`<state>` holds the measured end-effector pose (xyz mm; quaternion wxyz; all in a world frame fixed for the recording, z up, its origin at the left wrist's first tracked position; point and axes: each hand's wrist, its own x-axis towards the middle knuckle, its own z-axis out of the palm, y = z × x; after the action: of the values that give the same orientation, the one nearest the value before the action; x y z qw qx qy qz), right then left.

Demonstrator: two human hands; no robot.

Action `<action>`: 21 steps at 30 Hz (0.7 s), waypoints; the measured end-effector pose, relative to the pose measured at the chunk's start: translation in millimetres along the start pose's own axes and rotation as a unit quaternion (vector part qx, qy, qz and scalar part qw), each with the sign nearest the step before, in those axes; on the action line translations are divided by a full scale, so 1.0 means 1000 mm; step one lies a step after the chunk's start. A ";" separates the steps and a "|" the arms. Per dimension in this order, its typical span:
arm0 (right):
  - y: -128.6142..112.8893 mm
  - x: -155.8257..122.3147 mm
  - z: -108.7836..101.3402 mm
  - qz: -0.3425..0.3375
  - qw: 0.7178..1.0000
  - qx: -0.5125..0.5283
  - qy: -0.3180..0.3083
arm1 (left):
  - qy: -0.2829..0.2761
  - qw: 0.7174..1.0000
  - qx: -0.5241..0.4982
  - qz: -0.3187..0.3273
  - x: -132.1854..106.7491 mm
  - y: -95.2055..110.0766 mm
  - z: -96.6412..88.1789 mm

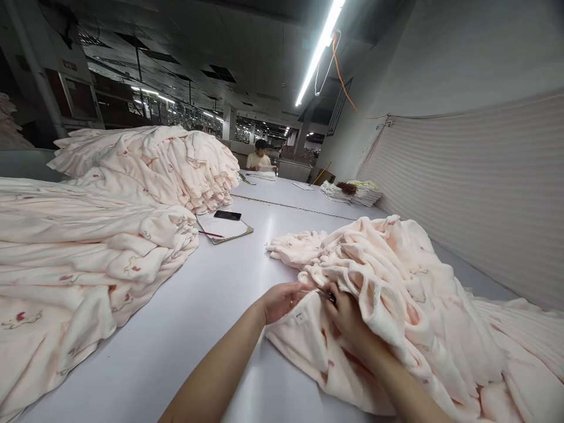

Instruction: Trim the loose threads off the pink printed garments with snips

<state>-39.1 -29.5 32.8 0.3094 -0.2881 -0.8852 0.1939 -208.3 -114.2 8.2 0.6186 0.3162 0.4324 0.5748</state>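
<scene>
I see my left hand (282,299) near the middle of the white table (211,311). Its fingers are closed in a pinch on the edge of the pink fleece garment (396,282). My right hand (350,317) is just beside it, curled shut around a small dark tool (331,298); what kind of tool it is I cannot tell. The tool's tip touches the fabric between both hands, a little above a small white label (299,317). The garment lies crumpled at the near right of the table, and part of it covers my right wrist. At the left are big stacks of the same pink cloth (88,252). Farther away lies a clipboard (227,228) with a black phone (227,215) on it. A person (259,155) sits at the far end.
</scene>
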 end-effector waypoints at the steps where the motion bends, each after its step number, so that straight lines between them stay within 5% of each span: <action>1: 0.003 0.000 -0.003 0.006 1.000 -0.011 0.003 | 0.037 0.999 0.027 0.010 -0.005 -0.001 -0.008; 5: 0.014 0.001 -0.008 0.029 0.998 -0.045 0.020 | 0.190 0.972 0.130 0.041 -0.036 -0.026 -0.032; 9: 0.023 0.007 -0.005 0.046 0.997 -0.059 0.032 | 0.241 0.952 0.176 0.068 -0.050 -0.062 -0.025; 13: 0.034 0.018 -0.013 0.059 0.994 -0.075 0.049 | 0.185 0.969 0.138 0.086 -0.040 -0.069 -0.007; 17: 0.048 0.029 -0.024 0.072 0.990 -0.096 0.078 | 0.070 0.993 0.068 0.067 -0.040 -0.053 0.003; 21: 0.052 0.028 -0.024 0.057 0.991 -0.096 0.068 | 0.034 0.997 0.015 0.070 -0.049 -0.043 0.010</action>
<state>-21.1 31.4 35.3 0.3279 -0.3794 -0.8588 0.1053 -179.3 -167.5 -17.5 0.5568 0.3349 0.4384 0.6210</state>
